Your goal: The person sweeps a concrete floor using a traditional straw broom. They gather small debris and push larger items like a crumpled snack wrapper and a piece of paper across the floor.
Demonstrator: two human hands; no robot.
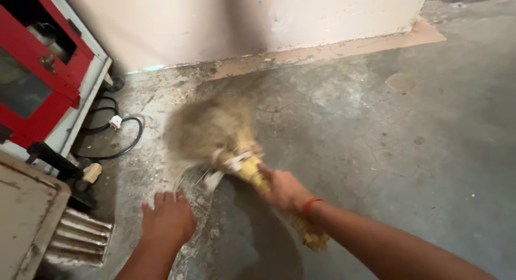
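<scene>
A short grass broom is gripped by the right hand, whose fingers are closed tightly around the yellow bound handle; a red band is worn at that wrist. The broom's bristle head is blurred and is seen low over the dusty concrete floor, near the foot of a pale wall, with the handle's end showing behind the wrist. The left hand is held open and palm down, nothing grasped, just above the littered floor beside the broom. To the left, a red and white machine is seen, with a black cable and a white plug lying below it, well apart from both hands.
</scene>
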